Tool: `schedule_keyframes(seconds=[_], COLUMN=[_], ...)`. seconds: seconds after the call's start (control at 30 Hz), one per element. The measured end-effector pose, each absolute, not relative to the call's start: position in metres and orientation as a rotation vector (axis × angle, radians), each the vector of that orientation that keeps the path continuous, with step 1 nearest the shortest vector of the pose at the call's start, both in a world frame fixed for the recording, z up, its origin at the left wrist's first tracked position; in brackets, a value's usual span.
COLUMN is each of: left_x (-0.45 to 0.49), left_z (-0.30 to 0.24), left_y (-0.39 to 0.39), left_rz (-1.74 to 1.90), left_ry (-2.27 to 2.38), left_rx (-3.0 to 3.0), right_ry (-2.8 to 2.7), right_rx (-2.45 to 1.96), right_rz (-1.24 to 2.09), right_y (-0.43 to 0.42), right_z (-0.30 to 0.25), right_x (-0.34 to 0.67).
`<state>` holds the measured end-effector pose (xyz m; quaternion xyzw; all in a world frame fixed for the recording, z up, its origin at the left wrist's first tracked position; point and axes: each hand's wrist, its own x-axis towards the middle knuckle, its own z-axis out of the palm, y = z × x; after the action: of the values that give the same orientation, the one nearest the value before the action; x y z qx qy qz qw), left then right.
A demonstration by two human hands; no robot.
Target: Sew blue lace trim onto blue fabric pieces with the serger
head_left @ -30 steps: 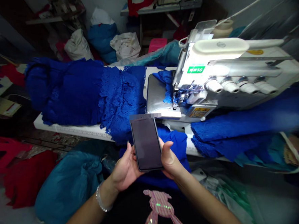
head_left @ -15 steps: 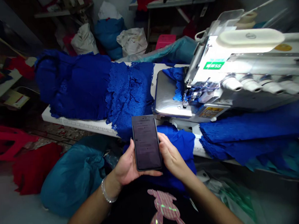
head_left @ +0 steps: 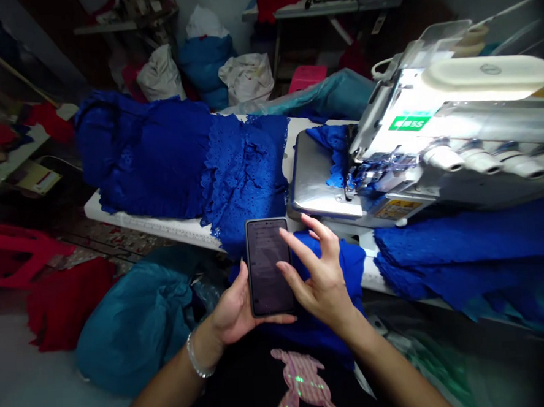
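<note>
Black smartphone, long axis running 12 to 6, sits in the left hand's narrow grip; right hand spread wide, empty, at 3 o'clock.

One left hand, one right hand, one smartphone, and one overlock machine.
</note>
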<state>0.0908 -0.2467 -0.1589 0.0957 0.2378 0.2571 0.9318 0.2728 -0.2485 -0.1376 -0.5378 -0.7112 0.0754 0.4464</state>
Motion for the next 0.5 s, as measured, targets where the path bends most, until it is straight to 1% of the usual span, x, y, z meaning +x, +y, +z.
schedule_keyframes(seconds=[0.1,0.3,0.5], left_x=[0.091,0.09,0.09], left_z=[-0.158,-0.155,-0.151], left_y=[-0.247,-0.247,-0.241], left_rz=[0.545,0.536,0.52], left_ry=[0.462,0.478,0.392], left_rx=[0.182,0.189,0.156], right_ry=[-1.902,-1.977,-1.983], right_rx=[-1.311,-1.331,-1.292], right_rz=[0.042,0.053,0.074], right_y=[-0.244,-0.237,-0.239], right_z=[-0.132,-0.131,-0.132], right_x=[0.272,0.267,0.27])
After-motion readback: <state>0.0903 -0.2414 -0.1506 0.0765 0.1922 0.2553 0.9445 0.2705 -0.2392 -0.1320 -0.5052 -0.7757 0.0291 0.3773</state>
